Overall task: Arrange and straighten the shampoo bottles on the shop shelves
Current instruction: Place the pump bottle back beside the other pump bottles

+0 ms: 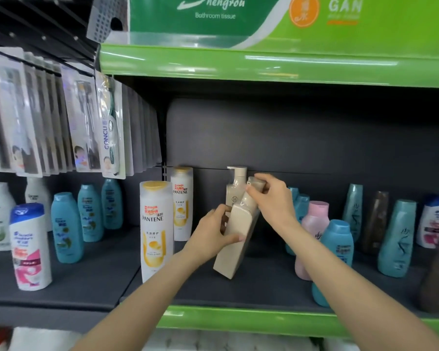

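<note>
Mid-shelf, we've got the tilted beige pump bottle [236, 239] gripped in both hands, left hand [213, 236] around its body, right hand [269, 198] pinching the top, so we'd tip it upright and seat its base flat beside the Pantene bottles [156, 229].

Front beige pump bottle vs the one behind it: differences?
The front beige bottle leans right; the rear beige bottle stands upright. The front one is held by the left hand and right hand; the rear one is untouched. Both are beige, and clear wrap covers their tops.
</note>
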A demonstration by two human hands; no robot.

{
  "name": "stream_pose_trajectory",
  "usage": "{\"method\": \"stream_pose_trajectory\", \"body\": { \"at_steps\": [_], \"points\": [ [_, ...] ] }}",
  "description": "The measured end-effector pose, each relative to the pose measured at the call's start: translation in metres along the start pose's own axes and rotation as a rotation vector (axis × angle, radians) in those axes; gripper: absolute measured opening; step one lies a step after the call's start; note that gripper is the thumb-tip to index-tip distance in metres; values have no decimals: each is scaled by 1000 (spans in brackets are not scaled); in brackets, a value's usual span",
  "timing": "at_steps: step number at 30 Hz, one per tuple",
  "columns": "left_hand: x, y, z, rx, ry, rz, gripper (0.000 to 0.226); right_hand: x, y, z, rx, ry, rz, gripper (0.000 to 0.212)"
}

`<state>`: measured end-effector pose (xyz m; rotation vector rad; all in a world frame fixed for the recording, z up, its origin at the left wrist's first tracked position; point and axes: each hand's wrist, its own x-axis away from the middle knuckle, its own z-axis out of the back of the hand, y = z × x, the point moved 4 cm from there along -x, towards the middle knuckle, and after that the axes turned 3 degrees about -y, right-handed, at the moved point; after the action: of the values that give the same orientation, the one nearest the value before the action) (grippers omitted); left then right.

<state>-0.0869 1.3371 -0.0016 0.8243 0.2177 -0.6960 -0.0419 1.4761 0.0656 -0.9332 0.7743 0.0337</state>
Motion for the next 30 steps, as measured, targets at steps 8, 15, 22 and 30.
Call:
{"method": "stream_pose_trajectory", "body": {
  "at_steps": [8, 15, 22, 30],
  "points": [
    [14, 2, 16, 223, -221, 54, 84, 5, -2, 28, -562, -84, -120, 28],
    [30, 14, 27, -39, 8, 22, 88, 23, -1, 31, -665, -108, -134, 31],
    [36, 25, 38, -381, 285, -38, 96, 32, 2, 39, -677, -97, -141, 28],
    [43, 35, 35, -481, 362, -60, 95, 40, 11, 43, -778, -92, -152, 31]
  ]
}}
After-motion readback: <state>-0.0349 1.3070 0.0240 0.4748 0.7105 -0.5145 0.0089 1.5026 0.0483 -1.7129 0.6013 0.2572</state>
